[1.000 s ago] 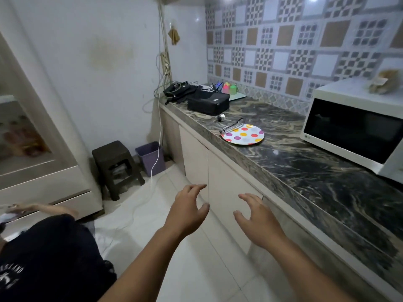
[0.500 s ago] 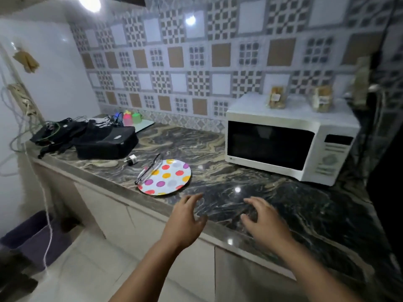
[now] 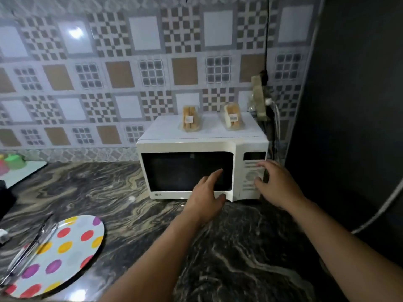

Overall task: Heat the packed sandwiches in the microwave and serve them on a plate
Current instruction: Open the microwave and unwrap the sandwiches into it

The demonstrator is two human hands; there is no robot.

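Both of our hands reach toward the white microwave [image 3: 187, 147], and both hold nothing. Our left hand [image 3: 207, 194] hovers in front of the lower right part of the dark door window, fingers loosely extended, the forefinger stretched up across the glass; we cannot tell whether it touches. Our right hand [image 3: 275, 184] is spread and relaxed before the control panel [image 3: 250, 175], fingertips near the buttons and dial. The microwave door is closed. On top of the microwave stand two packed sandwiches in clear wrappers, each with a small label: the left sandwich pack [image 3: 190, 118] near the middle of the top, the right sandwich pack [image 3: 232, 116] beside it, toward the wall socket [image 3: 259, 97]. The microwave sits at the back of the dark marbled bench [image 3: 239, 247], against the patterned tiles. Well to the left, near the bench's front edge, lies a polka-dot plate [image 3: 65, 251] with metal tongs [image 3: 32, 247] resting across its left side.
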